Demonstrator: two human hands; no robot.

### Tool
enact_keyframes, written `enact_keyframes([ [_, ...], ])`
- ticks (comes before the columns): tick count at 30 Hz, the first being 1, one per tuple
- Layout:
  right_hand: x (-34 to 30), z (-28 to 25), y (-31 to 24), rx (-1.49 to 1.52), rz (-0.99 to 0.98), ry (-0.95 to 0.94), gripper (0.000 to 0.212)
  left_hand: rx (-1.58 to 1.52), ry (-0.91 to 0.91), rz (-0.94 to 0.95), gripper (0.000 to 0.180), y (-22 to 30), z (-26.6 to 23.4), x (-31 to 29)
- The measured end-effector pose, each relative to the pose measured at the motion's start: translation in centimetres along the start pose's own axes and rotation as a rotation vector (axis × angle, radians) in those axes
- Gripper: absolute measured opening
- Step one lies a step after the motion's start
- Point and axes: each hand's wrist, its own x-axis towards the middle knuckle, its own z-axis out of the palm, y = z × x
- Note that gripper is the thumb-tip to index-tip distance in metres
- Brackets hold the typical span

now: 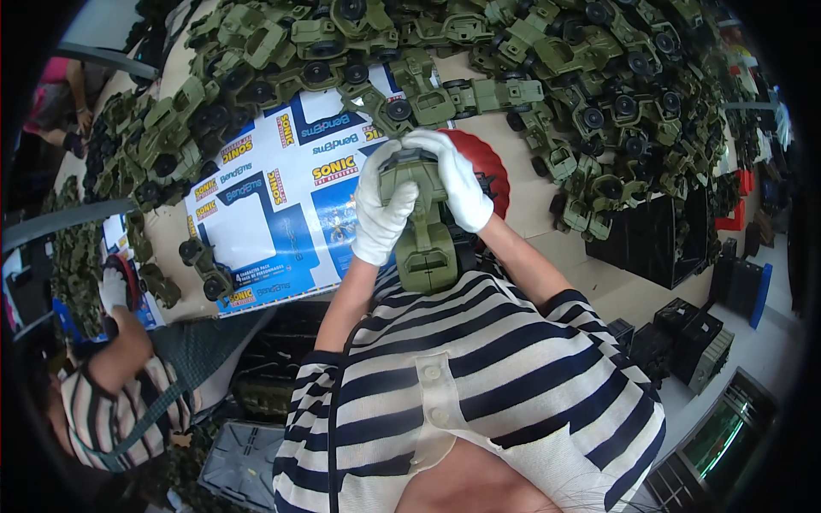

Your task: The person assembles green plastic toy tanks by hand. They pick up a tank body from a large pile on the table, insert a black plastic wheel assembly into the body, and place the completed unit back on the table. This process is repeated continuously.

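Both my hands wear white gloves. Between them they grip an olive-green toy jeep, held close to my chest. My left hand wraps its left side, thumb lying across the top. Curled over its far end and right side is my right hand. Part of the jeep's far end is hidden under the gloves. Just behind my right hand lies a round red dish with a scalloped rim, partly covered by the hand. Beneath the hands a printed blue and white sheet covers the table.
Piles of green toy jeeps fill the far side and the right. One jeep lies alone near the left front edge. A black crate stands at right. On the left a co-worker's gloved hand is at the table.
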Motion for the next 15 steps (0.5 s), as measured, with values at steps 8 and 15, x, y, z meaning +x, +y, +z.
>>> enact_keyframes([
  [8,-1.3,1.8,0.5,-0.129,-0.092,0.227,0.018,0.187,0.057,0.113,0.033,-0.5,0.6,0.5],
  [15,-1.2,0.7,1.0,-0.050,0.343,0.101,0.067,0.180,0.241,-0.010,0.030,-1.0,1.2,2.6],
])
